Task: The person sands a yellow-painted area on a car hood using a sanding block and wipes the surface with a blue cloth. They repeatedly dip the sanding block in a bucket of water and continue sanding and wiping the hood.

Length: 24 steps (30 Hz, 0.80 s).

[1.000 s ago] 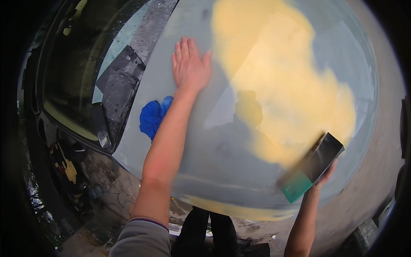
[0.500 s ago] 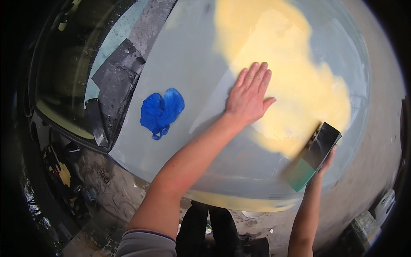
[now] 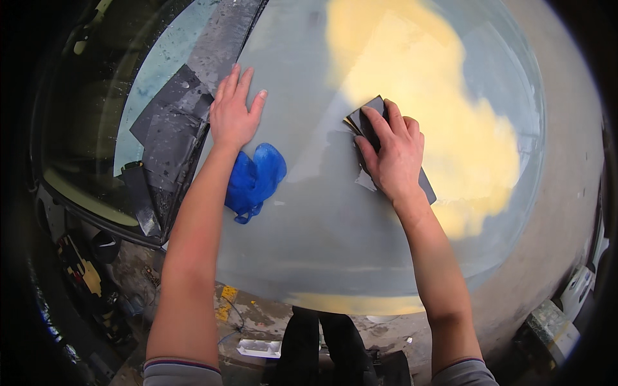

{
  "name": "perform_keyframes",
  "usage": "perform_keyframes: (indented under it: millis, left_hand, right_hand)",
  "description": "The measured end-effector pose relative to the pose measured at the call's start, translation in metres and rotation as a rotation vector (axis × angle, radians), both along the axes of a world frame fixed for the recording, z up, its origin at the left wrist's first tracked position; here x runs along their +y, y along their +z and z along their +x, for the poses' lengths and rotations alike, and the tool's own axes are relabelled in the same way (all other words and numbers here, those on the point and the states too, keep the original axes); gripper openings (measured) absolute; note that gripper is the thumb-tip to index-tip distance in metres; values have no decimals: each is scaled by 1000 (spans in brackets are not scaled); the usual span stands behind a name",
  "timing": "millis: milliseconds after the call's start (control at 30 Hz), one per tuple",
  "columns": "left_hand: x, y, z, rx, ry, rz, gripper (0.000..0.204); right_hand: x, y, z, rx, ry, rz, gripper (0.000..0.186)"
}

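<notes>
My right hand (image 3: 400,154) is closed over a sanding block wrapped in dark sandpaper (image 3: 368,125). The block lies against the car hood (image 3: 309,238), slanting across the border between grey primer and a large yellow filler patch (image 3: 473,151). My left hand (image 3: 234,119) rests with fingers stretched out on the hood's edge by the windshield, holding nothing. Just below it lies a crumpled blue cloth (image 3: 261,177), partly behind my left forearm. A small pale wet-looking mark shows beside the block; what it is I cannot tell.
Dark sheets of sandpaper (image 3: 170,106) lie at the base of the wet windshield (image 3: 90,141), with a narrow black strip (image 3: 140,196) below them. On the floor near my legs is a white tray-like piece (image 3: 259,348). Boxy items (image 3: 553,328) stand at the lower right.
My right hand has brought the block left and up from the hood's right side, turning it down onto the surface. My left hand has moved left from the yellow patch to the windshield edge.
</notes>
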<state>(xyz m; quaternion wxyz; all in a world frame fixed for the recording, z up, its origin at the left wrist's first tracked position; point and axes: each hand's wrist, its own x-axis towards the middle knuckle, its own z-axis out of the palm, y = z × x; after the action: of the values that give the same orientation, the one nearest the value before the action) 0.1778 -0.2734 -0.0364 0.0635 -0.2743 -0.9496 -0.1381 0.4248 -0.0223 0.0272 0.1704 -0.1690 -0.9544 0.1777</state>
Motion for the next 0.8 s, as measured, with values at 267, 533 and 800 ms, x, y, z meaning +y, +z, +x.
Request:
perform_keyframes:
  millis: [267,533,800]
  left_hand:
    - [-2,2,5,15,0,40,65]
    - [-3,-3,9,-2,-13,55,68]
    - [1,1,5,3,-10,55,68]
  right_hand:
    - [7,-30,23,141,170,176,46]
    - [34,-17,-134,109,354,141,41]
    - [50,-12,-78,-29,515,204,51]
